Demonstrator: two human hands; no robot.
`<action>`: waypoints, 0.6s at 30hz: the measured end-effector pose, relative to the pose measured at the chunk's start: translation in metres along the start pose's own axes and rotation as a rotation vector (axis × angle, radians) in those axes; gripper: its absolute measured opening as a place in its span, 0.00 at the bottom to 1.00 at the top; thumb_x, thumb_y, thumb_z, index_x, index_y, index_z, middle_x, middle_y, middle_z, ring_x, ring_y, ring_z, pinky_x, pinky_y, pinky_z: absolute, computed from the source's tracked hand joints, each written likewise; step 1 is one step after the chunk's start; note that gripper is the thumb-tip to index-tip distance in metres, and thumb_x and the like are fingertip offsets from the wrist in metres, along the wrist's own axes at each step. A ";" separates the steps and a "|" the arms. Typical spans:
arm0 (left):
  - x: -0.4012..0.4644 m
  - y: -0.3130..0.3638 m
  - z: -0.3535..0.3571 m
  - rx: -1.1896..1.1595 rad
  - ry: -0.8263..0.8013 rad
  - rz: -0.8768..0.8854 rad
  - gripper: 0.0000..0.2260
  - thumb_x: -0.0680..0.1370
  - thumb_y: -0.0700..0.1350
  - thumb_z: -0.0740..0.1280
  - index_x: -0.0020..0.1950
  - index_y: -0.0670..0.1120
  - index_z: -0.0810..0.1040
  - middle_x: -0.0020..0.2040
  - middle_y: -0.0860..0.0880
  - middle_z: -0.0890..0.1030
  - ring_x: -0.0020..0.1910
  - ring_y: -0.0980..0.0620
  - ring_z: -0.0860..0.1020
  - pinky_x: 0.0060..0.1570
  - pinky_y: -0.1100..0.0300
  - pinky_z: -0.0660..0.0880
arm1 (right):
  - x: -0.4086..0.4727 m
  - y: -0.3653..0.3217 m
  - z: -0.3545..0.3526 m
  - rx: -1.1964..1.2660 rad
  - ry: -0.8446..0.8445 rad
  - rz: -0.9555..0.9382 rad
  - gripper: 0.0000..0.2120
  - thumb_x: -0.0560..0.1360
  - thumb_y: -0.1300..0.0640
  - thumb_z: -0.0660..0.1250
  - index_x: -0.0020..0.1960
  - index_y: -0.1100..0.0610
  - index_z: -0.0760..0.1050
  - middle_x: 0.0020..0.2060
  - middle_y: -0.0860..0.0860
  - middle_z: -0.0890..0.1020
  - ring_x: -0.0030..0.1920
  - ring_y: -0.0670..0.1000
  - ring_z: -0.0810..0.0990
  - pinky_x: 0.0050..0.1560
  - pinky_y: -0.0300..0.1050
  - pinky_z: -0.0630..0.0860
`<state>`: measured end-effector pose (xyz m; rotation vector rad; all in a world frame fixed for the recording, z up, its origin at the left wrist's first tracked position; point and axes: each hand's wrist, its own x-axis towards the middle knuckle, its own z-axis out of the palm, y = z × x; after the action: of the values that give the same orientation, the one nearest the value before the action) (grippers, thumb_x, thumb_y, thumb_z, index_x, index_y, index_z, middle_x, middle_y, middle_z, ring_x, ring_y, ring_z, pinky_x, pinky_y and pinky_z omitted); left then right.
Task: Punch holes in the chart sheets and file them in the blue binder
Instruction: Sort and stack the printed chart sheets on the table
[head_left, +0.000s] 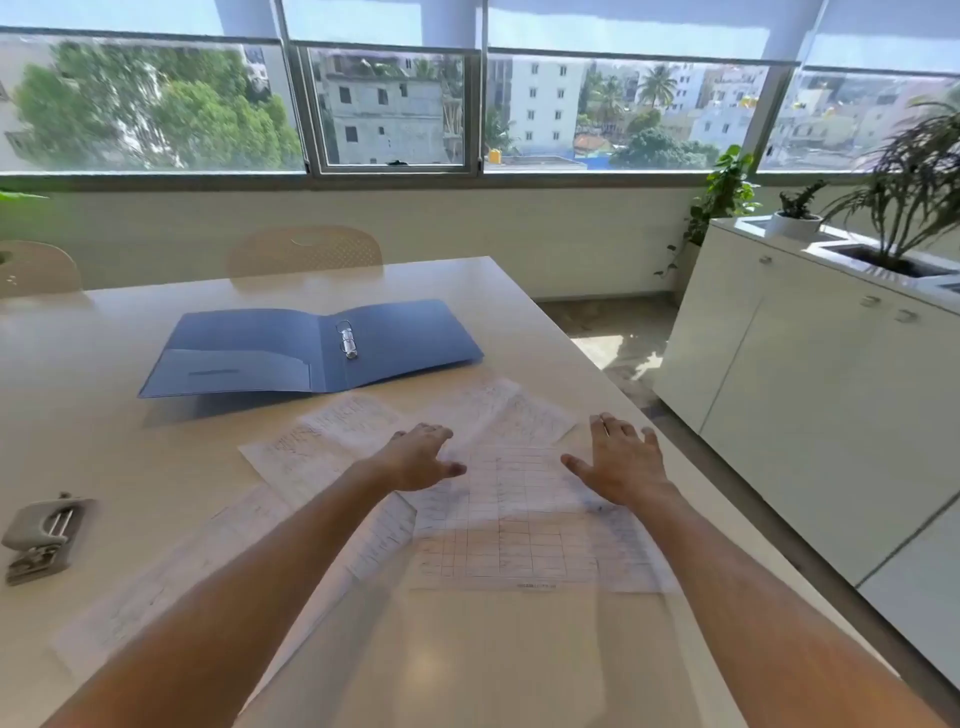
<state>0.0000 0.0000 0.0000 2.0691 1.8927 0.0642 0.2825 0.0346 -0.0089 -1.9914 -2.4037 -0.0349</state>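
Two hands, left and right, each grip flat, empty, over scattered chart sheets.

Blue binder; white gridded chart sheets; grey hole punch; cream table.

Two beige chairs stand behind the table; potted plants top a white cabinet by the windows.

Blue binder open flat beyond scattered, overlapping chart sheets
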 end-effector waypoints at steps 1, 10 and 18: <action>0.000 0.002 0.003 -0.001 -0.006 -0.001 0.32 0.77 0.60 0.62 0.76 0.46 0.58 0.76 0.47 0.61 0.75 0.48 0.58 0.74 0.46 0.55 | -0.004 0.002 0.002 0.001 -0.026 0.033 0.42 0.76 0.31 0.52 0.78 0.58 0.50 0.77 0.54 0.58 0.76 0.55 0.58 0.74 0.60 0.53; 0.000 0.006 0.022 0.011 0.010 0.008 0.41 0.73 0.60 0.68 0.78 0.46 0.52 0.78 0.46 0.58 0.77 0.47 0.55 0.75 0.44 0.48 | -0.019 0.015 0.018 0.070 -0.081 0.110 0.44 0.75 0.32 0.55 0.77 0.62 0.51 0.76 0.57 0.60 0.75 0.57 0.60 0.74 0.55 0.56; -0.002 -0.001 0.035 -0.097 0.120 0.002 0.43 0.71 0.60 0.70 0.77 0.46 0.53 0.75 0.45 0.63 0.75 0.45 0.59 0.75 0.44 0.49 | -0.021 0.014 0.026 0.054 0.049 0.086 0.39 0.75 0.33 0.56 0.73 0.61 0.62 0.70 0.57 0.71 0.69 0.57 0.69 0.69 0.52 0.63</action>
<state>0.0081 -0.0095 -0.0331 2.0436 1.9160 0.2818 0.3006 0.0177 -0.0359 -2.0436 -2.2624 -0.0173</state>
